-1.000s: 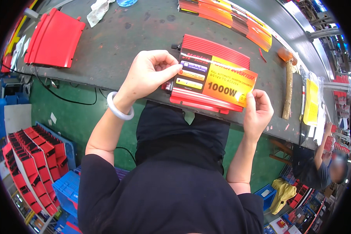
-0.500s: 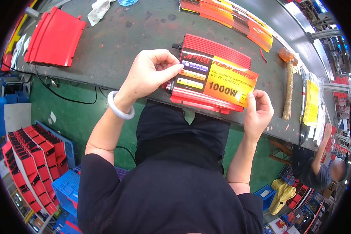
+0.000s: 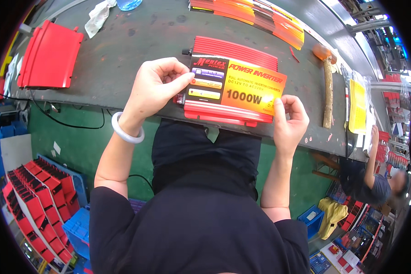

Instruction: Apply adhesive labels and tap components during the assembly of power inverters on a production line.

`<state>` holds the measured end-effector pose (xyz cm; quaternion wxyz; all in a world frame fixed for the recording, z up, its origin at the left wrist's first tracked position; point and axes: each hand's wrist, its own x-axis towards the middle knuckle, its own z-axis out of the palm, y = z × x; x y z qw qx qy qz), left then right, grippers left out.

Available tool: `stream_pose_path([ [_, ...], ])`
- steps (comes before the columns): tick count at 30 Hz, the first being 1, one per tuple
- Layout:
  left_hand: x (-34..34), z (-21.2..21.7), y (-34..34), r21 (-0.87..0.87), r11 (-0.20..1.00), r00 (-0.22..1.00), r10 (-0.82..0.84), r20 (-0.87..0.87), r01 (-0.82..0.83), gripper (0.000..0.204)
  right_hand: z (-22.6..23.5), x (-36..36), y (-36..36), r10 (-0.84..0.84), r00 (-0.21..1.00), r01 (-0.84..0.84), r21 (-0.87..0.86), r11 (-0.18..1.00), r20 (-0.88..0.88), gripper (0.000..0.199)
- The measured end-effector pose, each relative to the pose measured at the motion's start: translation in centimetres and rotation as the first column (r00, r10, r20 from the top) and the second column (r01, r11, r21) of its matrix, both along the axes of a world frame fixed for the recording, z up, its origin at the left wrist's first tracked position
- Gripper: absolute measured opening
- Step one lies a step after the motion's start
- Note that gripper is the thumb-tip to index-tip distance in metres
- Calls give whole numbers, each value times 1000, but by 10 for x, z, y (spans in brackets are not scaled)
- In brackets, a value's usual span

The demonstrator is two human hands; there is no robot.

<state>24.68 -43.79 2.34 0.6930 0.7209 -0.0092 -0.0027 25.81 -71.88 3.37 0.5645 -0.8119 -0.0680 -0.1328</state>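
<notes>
A red ribbed metal box [image 3: 235,55] lies at the near edge of the dark workbench [image 3: 137,50]. A black and orange printed label [image 3: 237,86] covers its top. My left hand [image 3: 153,89], with a white bangle on the wrist, holds the label's left end between thumb and fingers. My right hand [image 3: 287,121] pinches the label's lower right corner at the box's front edge.
A stack of red metal covers [image 3: 50,55] lies at the bench's left. More orange labels [image 3: 255,13] lie at the back, a wooden-handled hammer [image 3: 326,86] and yellow sheets [image 3: 357,107] to the right. Crates of red boxes [image 3: 36,201] stand on the floor at left. Another person [image 3: 374,178] crouches at right.
Both hands stay on the label. The label has shifted slightly on the box's top and now lies more squarely on it.
</notes>
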Motion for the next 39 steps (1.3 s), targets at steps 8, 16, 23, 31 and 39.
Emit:
stream_pose_path([
  [8,1,-1,0,-21,1000,1000,0,0,0,10,-2,1,-1,-14,1000,14,-3,1000,-21,8],
  [16,0,0,1,-31,1000,1000,-3,-3,3,10,-4,1,-1,-21,999,21,-2,1000,-33,9],
  [23,1,-1,1,-18,1000,1000,-6,6,6,9,-4,1,-2,-22,999,23,15,1000,-39,9],
  [31,1,-2,1,-44,999,1000,-10,5,10,9,-1,-2,-1,-38,998,42,65,997,-59,9],
  [39,1,-2,1,-39,999,1000,-12,1,12,9,-5,1,-2,-18,998,19,27,999,-54,9],
])
